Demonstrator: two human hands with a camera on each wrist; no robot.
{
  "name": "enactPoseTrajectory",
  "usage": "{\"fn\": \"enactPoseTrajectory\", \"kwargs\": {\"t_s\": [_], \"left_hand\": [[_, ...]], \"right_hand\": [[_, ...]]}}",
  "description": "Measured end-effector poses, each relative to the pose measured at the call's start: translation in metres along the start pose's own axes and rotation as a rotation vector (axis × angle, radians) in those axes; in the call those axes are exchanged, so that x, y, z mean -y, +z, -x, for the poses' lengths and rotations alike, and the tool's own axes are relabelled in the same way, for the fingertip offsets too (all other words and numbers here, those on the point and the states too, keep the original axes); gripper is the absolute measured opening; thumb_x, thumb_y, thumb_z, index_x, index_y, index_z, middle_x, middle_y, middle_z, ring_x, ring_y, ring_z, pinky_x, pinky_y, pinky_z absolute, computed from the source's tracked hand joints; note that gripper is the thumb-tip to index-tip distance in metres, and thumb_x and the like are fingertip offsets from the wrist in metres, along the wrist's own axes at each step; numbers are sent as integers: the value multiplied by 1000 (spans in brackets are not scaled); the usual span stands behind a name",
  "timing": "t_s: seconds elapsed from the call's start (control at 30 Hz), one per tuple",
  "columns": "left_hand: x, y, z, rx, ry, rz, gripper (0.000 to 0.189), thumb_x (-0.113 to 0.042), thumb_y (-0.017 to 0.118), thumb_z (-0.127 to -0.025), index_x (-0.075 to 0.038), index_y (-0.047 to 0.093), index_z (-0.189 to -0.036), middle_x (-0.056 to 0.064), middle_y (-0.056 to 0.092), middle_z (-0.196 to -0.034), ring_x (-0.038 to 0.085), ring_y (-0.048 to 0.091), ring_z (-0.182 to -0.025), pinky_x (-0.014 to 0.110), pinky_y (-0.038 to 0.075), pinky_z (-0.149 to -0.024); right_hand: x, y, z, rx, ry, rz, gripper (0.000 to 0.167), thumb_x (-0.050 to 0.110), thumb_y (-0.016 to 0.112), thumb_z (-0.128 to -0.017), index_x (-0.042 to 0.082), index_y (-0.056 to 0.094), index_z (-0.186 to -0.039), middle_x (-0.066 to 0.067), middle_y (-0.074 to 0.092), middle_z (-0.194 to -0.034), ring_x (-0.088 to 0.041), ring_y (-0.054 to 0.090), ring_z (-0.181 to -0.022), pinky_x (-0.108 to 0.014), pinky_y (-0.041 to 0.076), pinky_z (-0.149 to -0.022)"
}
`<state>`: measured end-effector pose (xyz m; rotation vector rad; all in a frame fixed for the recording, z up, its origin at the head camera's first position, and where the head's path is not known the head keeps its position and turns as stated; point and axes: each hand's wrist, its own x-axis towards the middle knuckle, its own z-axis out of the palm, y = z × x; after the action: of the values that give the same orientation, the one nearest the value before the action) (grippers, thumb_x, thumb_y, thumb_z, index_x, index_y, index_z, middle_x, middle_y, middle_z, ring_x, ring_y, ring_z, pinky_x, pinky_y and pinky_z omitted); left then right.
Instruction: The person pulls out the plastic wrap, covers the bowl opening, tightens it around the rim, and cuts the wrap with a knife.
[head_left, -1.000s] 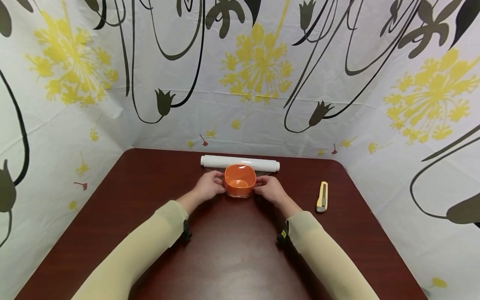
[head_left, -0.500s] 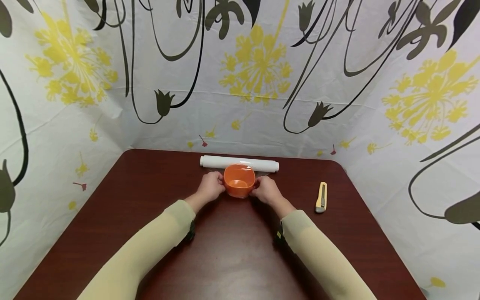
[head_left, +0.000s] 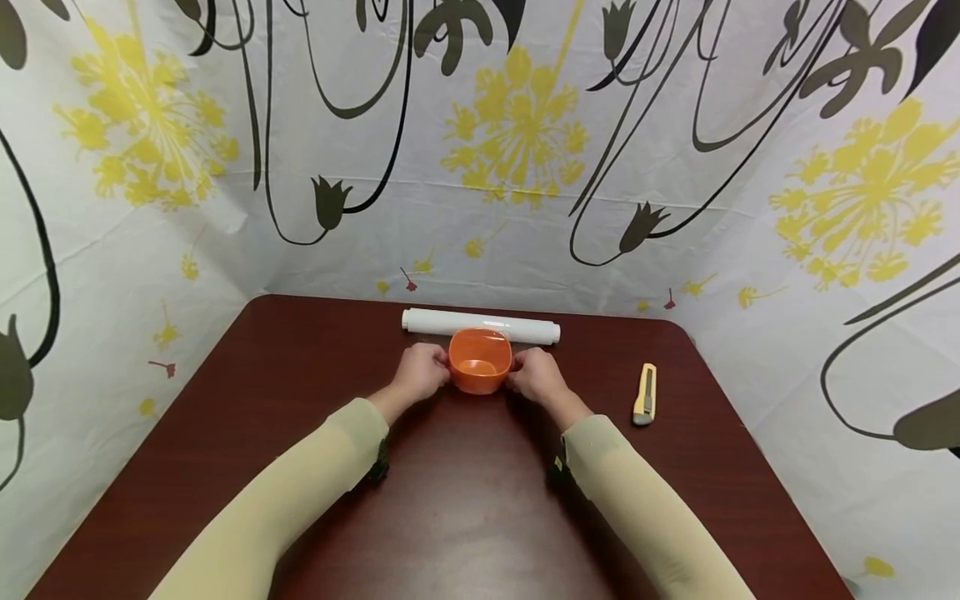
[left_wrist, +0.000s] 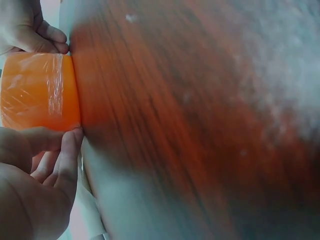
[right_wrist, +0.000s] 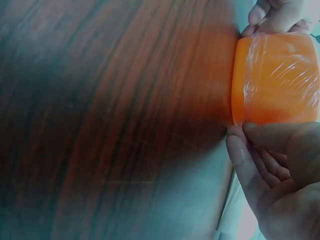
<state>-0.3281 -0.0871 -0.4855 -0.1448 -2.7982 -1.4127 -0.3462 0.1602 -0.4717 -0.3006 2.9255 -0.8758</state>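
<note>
I've got a glossy orange bowl [head_left: 480, 380] upright on the table [head_left: 465, 508], its mouth up, clear film [left_wrist: 54, 92] creased across the near side above a bare lower band, left hand [head_left: 420, 372] and right hand [head_left: 538, 377] pinching, apparently, film low at opposite sides.

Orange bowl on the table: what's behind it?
A white roll lies behind the orange bowl on the dark table, extending past both sides. The bowl hides the roll's lower middle and the table just behind it; anything there can't be seen.
</note>
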Motion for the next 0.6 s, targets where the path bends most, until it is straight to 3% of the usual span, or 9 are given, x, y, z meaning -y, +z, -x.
{"fn": "enactPoseTrajectory", "kwargs": {"t_s": [0.13,0.27,0.47,0.6], "left_hand": [[1,1,0,-13,7,-11,5,1,78,-95,0,83,-98,8,81,-86,13,72,-72,26,62,-69],[0,2,0,-24,3,-37,6,-4,79,-97,-3,84,-94,5,79,-83,14,70,-72,27,61,-71],[1,1,-1,-44,35,-85,6,-2,77,-96,-3,82,-93,7,79,-89,20,69,-86,34,61,-81],[5,2,0,-48,40,-106,4,-1,77,-95,-2,80,-96,9,79,-94,25,69,-94,40,61,-88]], "right_hand": [[1,-1,0,-2,-1,16,12,14,80,-97,10,80,-86,0,73,-71,-16,65,-68,-28,54,-65],[1,0,1,-23,-26,65,13,19,82,-98,11,79,-88,-2,73,-80,-20,64,-77,-33,56,-75],[-3,2,-1,-65,-119,117,25,17,85,-94,10,71,-76,-4,63,-80,-23,58,-82,-38,52,-83],[-5,3,-1,-52,-88,86,21,19,86,-95,12,72,-80,1,67,-79,-21,59,-81,-35,52,-81]]}}
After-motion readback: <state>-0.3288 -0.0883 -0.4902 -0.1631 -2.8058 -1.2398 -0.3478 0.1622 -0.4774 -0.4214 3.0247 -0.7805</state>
